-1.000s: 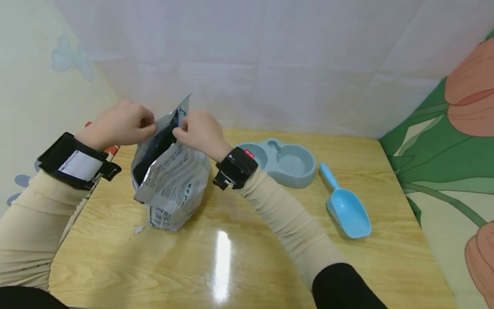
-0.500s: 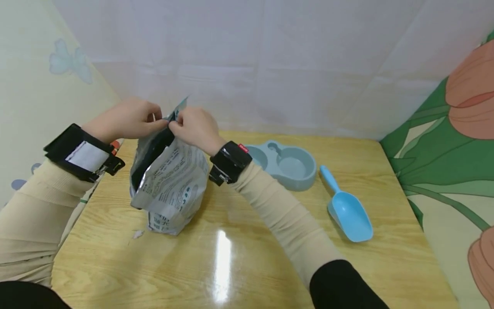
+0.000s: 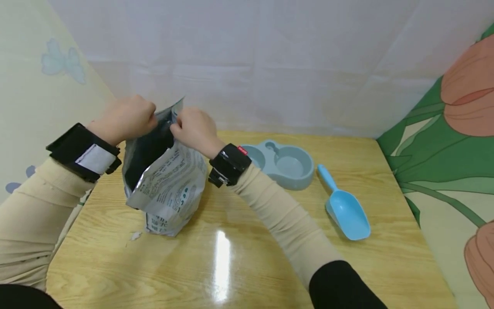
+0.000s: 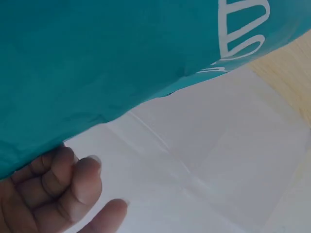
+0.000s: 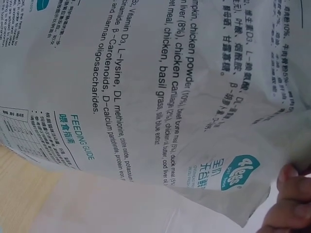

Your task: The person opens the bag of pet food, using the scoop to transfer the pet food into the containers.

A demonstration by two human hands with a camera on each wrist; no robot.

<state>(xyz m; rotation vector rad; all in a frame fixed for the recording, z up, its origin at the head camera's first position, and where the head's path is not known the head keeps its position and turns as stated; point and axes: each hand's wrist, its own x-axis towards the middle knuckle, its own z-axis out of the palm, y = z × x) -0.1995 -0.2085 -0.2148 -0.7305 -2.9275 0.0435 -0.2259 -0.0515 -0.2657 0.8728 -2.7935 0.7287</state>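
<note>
A silvery pet food bag [image 3: 173, 184], printed with a feeding guide and ingredient list, stands at the left of the table in the head view. Its mouth gapes, showing a dark inside. My left hand [image 3: 129, 118] has curled fingers at the far rim; the left wrist view shows fingertips [image 4: 87, 179] right at the edge of the bag's teal side [image 4: 97, 63]. With my right hand [image 3: 196, 131] I pinch the rim near the bag's raised corner; in the right wrist view the curled fingers [image 5: 291, 206] are beside that corner.
A blue-grey double bowl [image 3: 295, 165] sits behind my right wrist, partly hidden by it. To its right lies a light blue scoop [image 3: 349, 214], handle pointing away. A small white scrap [image 3: 136, 235] is on the wooden table [image 3: 270, 266] in front of the bag.
My left hand met the right at the bag's rim half a second ago, then drew back leftward. The bag's mouth has widened. My right hand stays near the corner.
</note>
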